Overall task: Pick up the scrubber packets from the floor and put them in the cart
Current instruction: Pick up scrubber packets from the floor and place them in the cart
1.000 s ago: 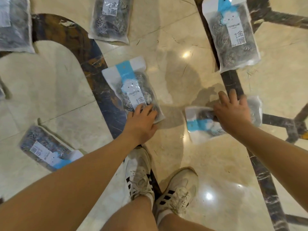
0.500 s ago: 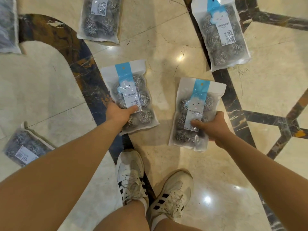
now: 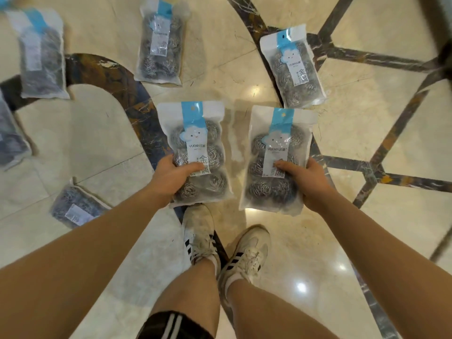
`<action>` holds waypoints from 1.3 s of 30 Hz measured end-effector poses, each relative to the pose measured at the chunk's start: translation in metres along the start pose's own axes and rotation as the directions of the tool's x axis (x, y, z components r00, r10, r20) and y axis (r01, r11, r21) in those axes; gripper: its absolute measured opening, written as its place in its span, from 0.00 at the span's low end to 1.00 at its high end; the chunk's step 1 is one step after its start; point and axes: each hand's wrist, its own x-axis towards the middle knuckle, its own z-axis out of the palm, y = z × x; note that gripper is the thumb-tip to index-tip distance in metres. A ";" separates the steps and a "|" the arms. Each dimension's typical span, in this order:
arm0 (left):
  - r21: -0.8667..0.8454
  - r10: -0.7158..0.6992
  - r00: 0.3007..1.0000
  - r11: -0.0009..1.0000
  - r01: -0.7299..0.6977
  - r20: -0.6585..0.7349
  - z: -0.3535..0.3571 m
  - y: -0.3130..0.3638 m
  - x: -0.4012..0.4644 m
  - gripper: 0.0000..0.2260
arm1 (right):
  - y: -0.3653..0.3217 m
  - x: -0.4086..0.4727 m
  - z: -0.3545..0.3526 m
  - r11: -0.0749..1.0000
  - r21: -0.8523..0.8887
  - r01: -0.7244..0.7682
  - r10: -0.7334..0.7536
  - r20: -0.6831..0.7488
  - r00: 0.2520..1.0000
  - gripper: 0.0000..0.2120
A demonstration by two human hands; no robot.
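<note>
Two hands, each gripping one scrubber packet: left hand (image 3: 171,178) clamps the lower edge of the left held packet (image 3: 198,152), thumb across the label; right hand (image 3: 305,179) does the same on the right held packet (image 3: 276,160). Both sit mid-frame, side by side, not touching, above the shoes (image 3: 203,233). Five more packets lie on the marble floor (image 3: 330,253): upper left (image 3: 40,55), top centre (image 3: 160,42), upper right (image 3: 293,67), left edge (image 3: 9,138) (cut off, blurred), lower left (image 3: 75,207) partly behind the left forearm. Seven packets total. No cart in frame.
</note>
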 end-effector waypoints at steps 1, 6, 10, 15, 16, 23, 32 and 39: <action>0.018 0.018 0.999 1.000 -0.018 0.039 -0.006 0.012 -0.020 0.16 | -0.012 -0.019 -0.001 1.000 -0.012 0.006 -0.006 0.026 1.000 0.19; 0.046 0.090 0.987 0.994 -0.096 0.130 -0.030 0.092 -0.125 0.13 | -0.089 -0.127 -0.005 0.994 -0.063 0.092 -0.086 0.096 0.992 0.20; -0.010 0.159 0.974 0.987 -0.159 0.160 -0.054 0.162 -0.224 0.08 | -0.165 -0.232 -0.008 0.977 -0.105 0.186 -0.176 0.095 0.980 0.16; -0.119 0.172 0.978 0.980 -0.158 0.120 -0.085 0.230 -0.339 0.07 | -0.241 -0.363 -0.010 0.942 -0.141 0.304 -0.286 0.133 0.949 0.15; -0.122 0.179 0.978 0.979 -0.166 0.110 -0.093 0.243 -0.361 0.08 | -0.254 -0.389 -0.010 0.940 -0.128 0.316 -0.298 0.141 0.944 0.16; -0.070 0.264 0.962 0.963 -0.259 0.073 -0.141 0.296 -0.481 0.10 | -0.303 -0.514 -0.012 0.901 -0.154 0.406 -0.389 0.131 0.912 0.19; -0.140 0.328 0.941 0.931 -0.337 -0.083 -0.178 0.282 -0.566 0.09 | -0.301 -0.594 0.006 0.885 -0.146 0.443 -0.407 0.220 0.887 0.16; -0.252 0.310 0.923 0.897 -0.364 -0.230 -0.194 0.248 -0.605 0.11 | -0.304 -0.622 0.026 0.864 -0.165 0.476 -0.393 0.371 0.841 0.13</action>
